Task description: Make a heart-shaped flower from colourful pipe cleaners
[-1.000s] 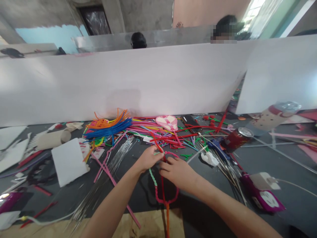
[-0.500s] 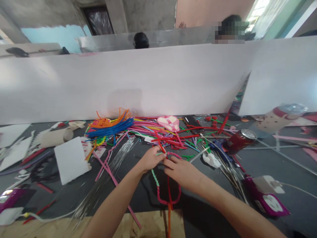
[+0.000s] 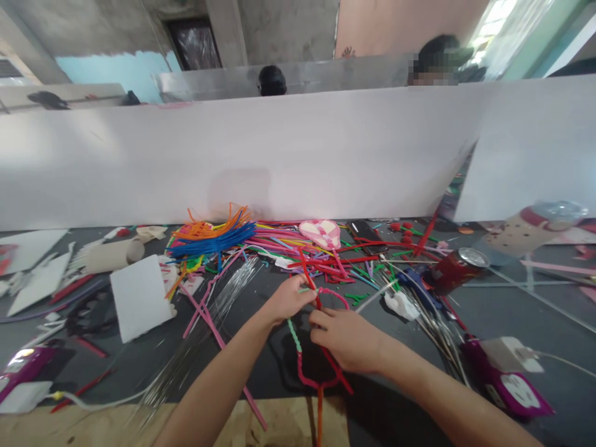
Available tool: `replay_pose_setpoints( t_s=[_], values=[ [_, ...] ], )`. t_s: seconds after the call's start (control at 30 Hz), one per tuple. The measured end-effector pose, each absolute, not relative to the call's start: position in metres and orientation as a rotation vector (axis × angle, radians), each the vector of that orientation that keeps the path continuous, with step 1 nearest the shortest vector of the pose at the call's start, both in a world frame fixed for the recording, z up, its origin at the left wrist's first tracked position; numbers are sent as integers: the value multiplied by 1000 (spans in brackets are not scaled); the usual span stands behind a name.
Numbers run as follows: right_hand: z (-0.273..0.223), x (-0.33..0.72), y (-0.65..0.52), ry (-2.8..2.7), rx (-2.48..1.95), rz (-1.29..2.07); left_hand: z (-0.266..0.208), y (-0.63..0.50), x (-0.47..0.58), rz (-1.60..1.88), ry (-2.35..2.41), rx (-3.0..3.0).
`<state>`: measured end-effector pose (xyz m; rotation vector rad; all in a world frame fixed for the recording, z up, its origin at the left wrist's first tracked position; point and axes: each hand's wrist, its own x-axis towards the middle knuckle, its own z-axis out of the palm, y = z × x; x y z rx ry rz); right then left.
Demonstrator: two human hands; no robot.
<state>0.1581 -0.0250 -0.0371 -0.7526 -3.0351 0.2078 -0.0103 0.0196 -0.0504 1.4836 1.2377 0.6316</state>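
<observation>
A loop of twisted pipe cleaners (image 3: 299, 366), pink with a mint-green stretch on its left, hangs between my hands over the dark table. An orange pipe cleaner (image 3: 320, 413) runs down from its bottom. My left hand (image 3: 294, 299) pinches the loop's top together with a red pipe cleaner (image 3: 343, 380). Just below and to the right, my right hand (image 3: 342, 338) is closed on the red pipe cleaner, whose lower end slants out beneath it. The fingertips of my right hand are partly hidden.
Bundles of blue pipe cleaners (image 3: 212, 243) and loose coloured ones lie behind my hands, with a pink heart (image 3: 320, 233). Metal wires (image 3: 167, 366) spread at left near a white card (image 3: 141, 299). A red can (image 3: 460, 270) and a purple power strip (image 3: 512, 388) stand right.
My right hand has moved down a little along the red pipe cleaner. Its lower end has swung right, away from the orange one. My left hand keeps its pinch.
</observation>
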Motion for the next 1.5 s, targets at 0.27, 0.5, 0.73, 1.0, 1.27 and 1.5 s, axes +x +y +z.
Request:
replay_pose_setpoints(
  t_s=[0.27, 0.5, 0.73, 1.0, 1.27, 1.5],
  values=[
    [-51, 176, -24, -2544, -766, 313, -54, 19, -13, 669, 1272, 1511],
    [-66, 194, -24, -2231, -855, 335, -54, 18, -14, 669, 1275, 1528],
    [-74, 202, -29, -2473, -840, 106, -58, 18, -14, 681, 1285, 1486],
    [-67, 191, -49, -2594, -912, 275, -61, 15, -13, 726, 1184, 1406],
    [-43, 203, -67, -2359, -666, 828, -73, 16, -22, 672, 1258, 1480],
    [-34, 211, -82, -1793, -591, 1702, -79, 14, -28, 573, 1399, 1673]
  ],
)
